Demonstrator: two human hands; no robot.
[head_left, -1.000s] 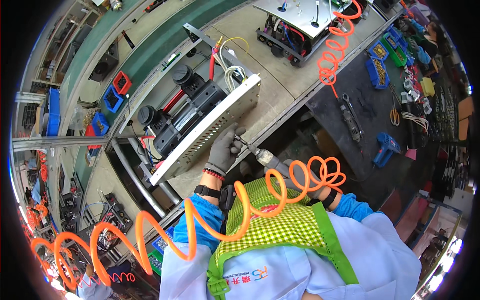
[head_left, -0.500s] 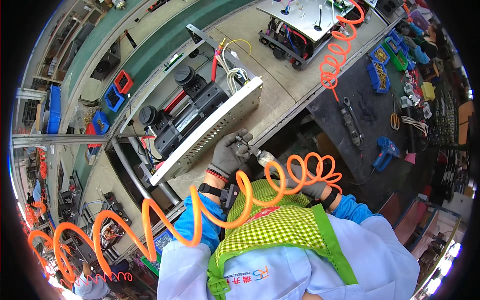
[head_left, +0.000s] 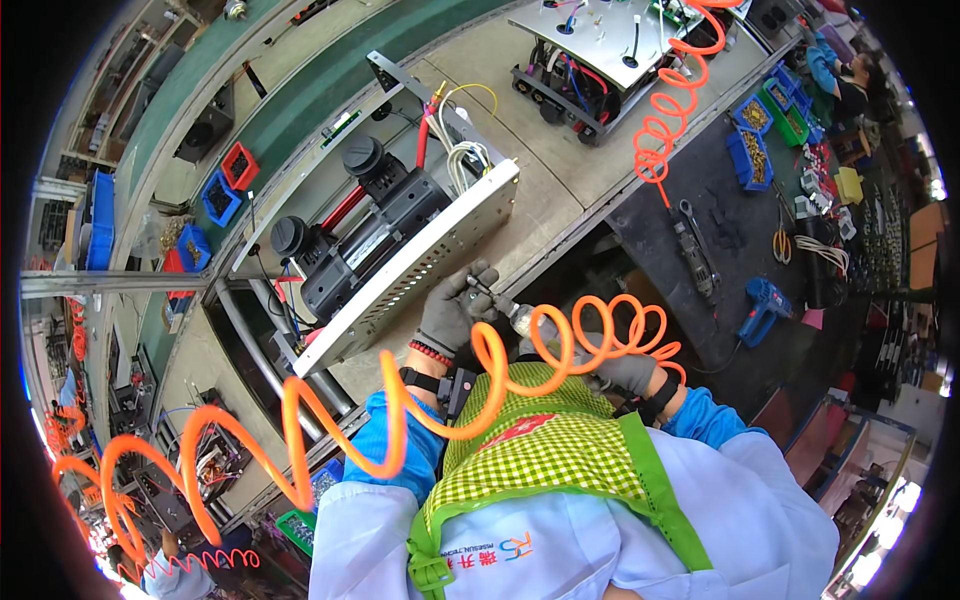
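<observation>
Tool point(head_left: 521, 318) reaches from right hand point(head_left: 624, 374) to left hand point(head_left: 448, 312).

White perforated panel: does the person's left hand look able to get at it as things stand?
Probably yes: the left hand is close beside the panel, nothing visible between, though its fingers are at the tip of the tool.

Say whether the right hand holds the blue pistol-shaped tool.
No, the blue tool lies on the worktop, away from the right hand.

L hand point(head_left: 448, 315) at pwr tool point(head_left: 521, 319) tip — R hand point(head_left: 627, 374) partly behind orange hose point(head_left: 394, 410)
</observation>
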